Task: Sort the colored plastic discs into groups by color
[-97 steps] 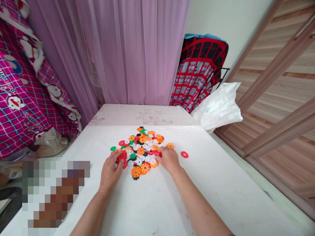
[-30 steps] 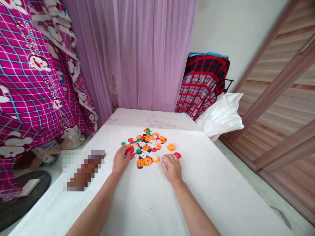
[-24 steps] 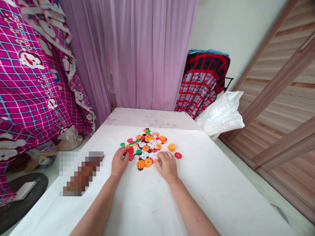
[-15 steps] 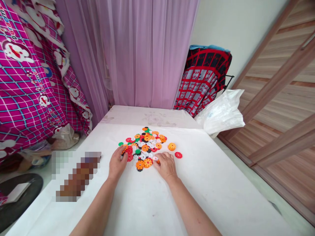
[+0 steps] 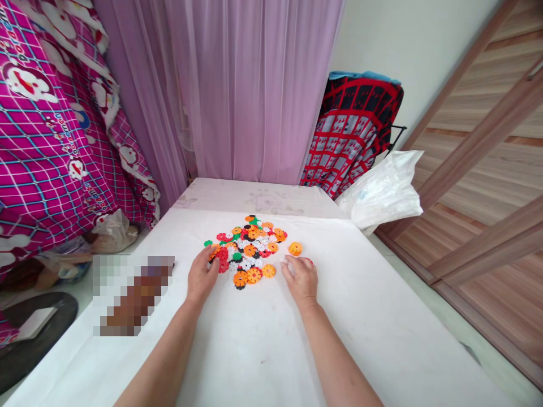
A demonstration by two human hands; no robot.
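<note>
**Right hand off the pile, bare orange disc at its near edge**

The pile of toothed discs (image 5: 250, 249), in orange, red, white, green and black, lies spread on the white-covered surface (image 5: 254, 350). At the pile's 4 o'clock, an orange disc (image 5: 268, 271) now shows whole; half a second ago the right hand covered part of it, with a white disc on top. That white disc no longer lies there.

The right hand (image 5: 303, 281) has shifted outward and partly hides a red disc (image 5: 309, 260). Its fingers are curled, thumb near them; whether anything is pinched between them cannot be told. The left hand (image 5: 201, 276) stays at 8 o'clock, thumb and fingers apart, fingertips at the red and orange discs on the pile's edge. A small orange stack (image 5: 296, 249) sits apart at 3 o'clock.

Farther out, a white plastic bag (image 5: 384, 189) stands at 2 o'clock beside the surface, its contents hidden. At 9 o'clock, a translucent bag (image 5: 112, 229) rests low beyond the surface; what it contains is unclear.
</note>
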